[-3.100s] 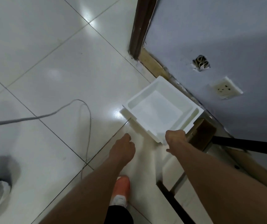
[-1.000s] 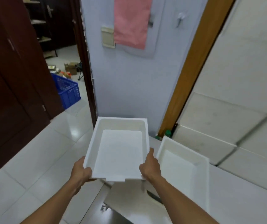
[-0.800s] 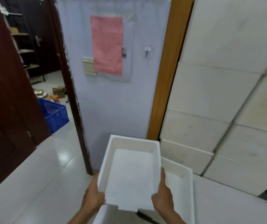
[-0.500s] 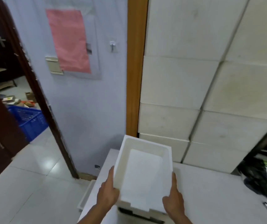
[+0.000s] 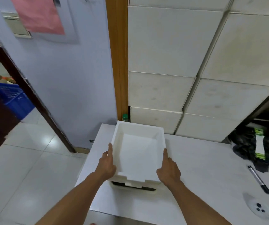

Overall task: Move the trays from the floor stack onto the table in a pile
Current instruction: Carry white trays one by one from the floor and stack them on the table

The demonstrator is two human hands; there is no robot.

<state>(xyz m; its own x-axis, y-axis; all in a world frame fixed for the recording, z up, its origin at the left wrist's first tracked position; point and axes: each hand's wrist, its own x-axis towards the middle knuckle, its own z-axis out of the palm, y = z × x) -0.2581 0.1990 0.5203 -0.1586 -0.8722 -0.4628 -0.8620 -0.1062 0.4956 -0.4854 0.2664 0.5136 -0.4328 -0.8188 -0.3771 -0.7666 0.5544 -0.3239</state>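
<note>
A white foam tray (image 5: 138,153) sits on top of another tray (image 5: 133,187) at the left end of the white table (image 5: 198,172). Only the lower tray's near edge shows beneath it. My left hand (image 5: 107,164) grips the top tray's left wall, index finger stretched along the rim. My right hand (image 5: 168,169) holds its right wall the same way. The floor stack is out of view.
Stacked white foam boxes (image 5: 176,62) stand against the table's far edge. A black marker (image 5: 259,179), a dark packaged bundle (image 5: 259,143) and a white device (image 5: 260,208) lie at the table's right. A blue crate (image 5: 8,96) sits beyond the doorway at left.
I lifted the tray off the floor, carried it right over the table, and lowered it onto the tray lying there. The view swung from the doorway toward the foam boxes.
</note>
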